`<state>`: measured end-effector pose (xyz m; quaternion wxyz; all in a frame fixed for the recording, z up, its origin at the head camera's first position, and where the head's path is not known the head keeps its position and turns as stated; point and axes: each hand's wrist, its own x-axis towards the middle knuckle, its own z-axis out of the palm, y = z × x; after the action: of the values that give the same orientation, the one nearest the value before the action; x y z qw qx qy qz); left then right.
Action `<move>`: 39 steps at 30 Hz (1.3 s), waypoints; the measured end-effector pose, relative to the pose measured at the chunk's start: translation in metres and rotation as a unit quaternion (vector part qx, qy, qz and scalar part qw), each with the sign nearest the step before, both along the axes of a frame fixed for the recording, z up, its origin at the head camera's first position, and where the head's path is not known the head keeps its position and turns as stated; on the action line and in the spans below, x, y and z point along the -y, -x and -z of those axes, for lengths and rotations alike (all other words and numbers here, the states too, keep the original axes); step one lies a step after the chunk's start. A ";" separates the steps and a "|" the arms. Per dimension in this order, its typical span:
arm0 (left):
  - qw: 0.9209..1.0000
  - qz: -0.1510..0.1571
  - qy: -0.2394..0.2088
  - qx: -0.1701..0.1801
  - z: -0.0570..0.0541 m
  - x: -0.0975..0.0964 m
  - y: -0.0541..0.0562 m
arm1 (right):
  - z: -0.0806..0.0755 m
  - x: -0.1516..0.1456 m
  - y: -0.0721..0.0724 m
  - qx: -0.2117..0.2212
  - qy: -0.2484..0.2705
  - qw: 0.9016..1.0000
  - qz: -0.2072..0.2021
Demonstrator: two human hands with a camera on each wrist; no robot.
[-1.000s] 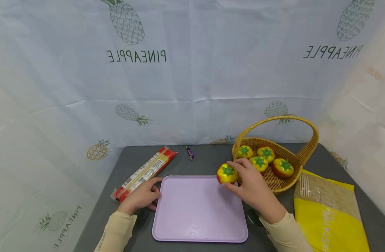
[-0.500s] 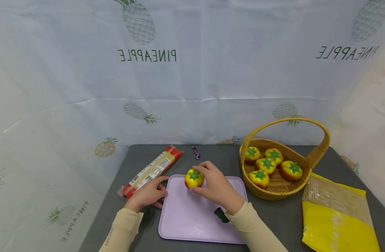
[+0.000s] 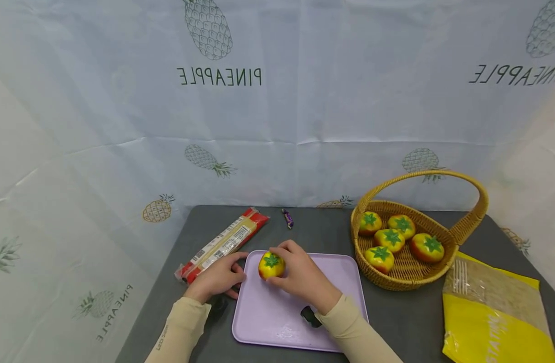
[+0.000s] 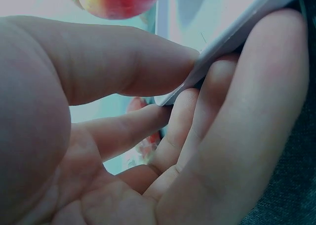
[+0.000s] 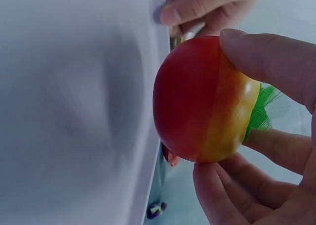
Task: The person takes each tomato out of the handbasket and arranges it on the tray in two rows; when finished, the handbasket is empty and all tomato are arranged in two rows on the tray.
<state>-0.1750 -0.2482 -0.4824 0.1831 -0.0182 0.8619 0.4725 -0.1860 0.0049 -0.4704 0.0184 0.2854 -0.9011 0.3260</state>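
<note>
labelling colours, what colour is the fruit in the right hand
Persimmon-like fruit: red, turning yellow near its green leaves; clearest in the right wrist view.

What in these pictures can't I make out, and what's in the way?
- Head view: the near right corner of the tray, hidden by the right sleeve.
- Head view: the near end of the yellow bag, cut off by the bottom edge.
- Left wrist view: part of the held fruit, cut off by the top edge.
- Right wrist view: any print on the purple wrapper, too small and blurred.
</note>
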 end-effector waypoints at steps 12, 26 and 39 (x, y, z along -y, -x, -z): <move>1.000 0.006 0.000 -0.005 0.001 0.000 0.000 | 0.008 0.010 -0.004 -0.008 -0.034 0.999 -0.016; 1.000 0.006 0.005 -0.012 0.001 -0.001 -0.001 | 0.010 0.014 -0.004 -0.022 -0.034 0.999 -0.018; 1.000 0.012 -0.004 -0.014 0.003 -0.001 0.003 | 0.012 0.018 -0.003 -0.016 -0.038 0.999 -0.007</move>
<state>-0.1777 -0.2473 -0.4854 0.1762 -0.0006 0.8625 0.4744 -0.1828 -0.0127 -0.4823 0.0194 0.2975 -0.9103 0.2874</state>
